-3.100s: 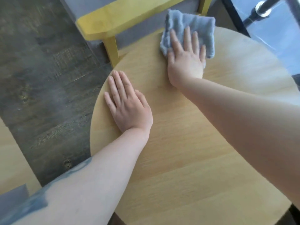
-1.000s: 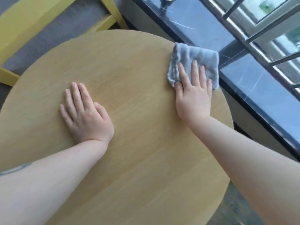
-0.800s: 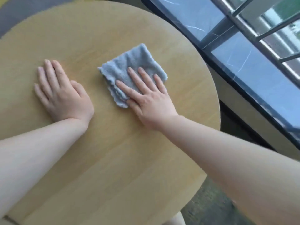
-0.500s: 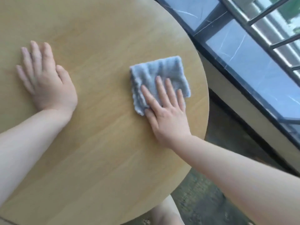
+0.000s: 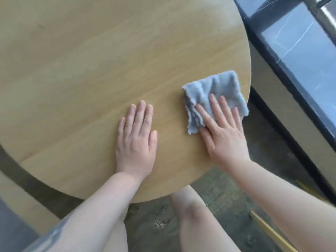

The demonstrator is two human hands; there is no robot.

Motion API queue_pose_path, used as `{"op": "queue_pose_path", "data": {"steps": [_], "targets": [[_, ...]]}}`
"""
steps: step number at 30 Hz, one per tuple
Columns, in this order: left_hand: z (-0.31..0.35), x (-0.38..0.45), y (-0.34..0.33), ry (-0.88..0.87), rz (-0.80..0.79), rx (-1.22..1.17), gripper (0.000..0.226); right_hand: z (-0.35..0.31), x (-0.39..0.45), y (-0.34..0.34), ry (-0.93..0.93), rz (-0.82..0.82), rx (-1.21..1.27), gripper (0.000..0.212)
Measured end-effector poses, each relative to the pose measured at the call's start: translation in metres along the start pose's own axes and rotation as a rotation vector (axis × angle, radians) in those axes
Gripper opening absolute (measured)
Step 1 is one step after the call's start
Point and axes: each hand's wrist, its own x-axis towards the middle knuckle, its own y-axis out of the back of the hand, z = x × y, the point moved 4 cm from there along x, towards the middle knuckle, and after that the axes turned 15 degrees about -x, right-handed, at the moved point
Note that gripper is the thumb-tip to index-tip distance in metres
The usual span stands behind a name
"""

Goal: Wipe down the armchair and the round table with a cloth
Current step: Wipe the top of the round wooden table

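Nearest to us, our bare knees point(image 5: 192, 211) show above the dark floor point(image 5: 218, 193) under the near rim of the round desk point(image 5: 91, 70). Just past that rim, our left hand point(image 5: 135, 142) lies flat on the wood, fingers straight and close together, its grip holding nothing. Beside it, apart from it, our right hand point(image 5: 224, 131) presses down with straight, spread fingers on the blue-grey cloth point(image 5: 214, 93), no grip curled round it. The cloth lies rumpled at the desk's right edge, one corner reaching just past the rim. Farther off to the right runs a dark marbled sill point(image 5: 300, 46).
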Motion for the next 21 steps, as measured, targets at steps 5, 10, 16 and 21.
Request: {"op": "queue_pose_path", "data": {"steps": [5, 10, 16, 21], "targets": [[-0.088, -0.036, 0.049, 0.334, 0.186, 0.064, 0.059, -0.111, -0.069, -0.006, 0.352, -0.067, 0.034, 0.067], [-0.138, -0.057, 0.080, 0.482, 0.290, 0.039, 0.058, -0.117, -0.022, -0.010, 0.367, -0.019, -0.022, 0.054], [-0.164, -0.068, 0.094, 0.461, 0.339, 0.016, 0.062, -0.222, -0.101, -0.019, 0.624, -0.065, -0.078, 0.077], [-0.175, -0.069, 0.099, 0.370, 0.303, 0.001, 0.061, -0.214, -0.055, -0.016, 0.681, -0.072, -0.106, 0.069]]}}
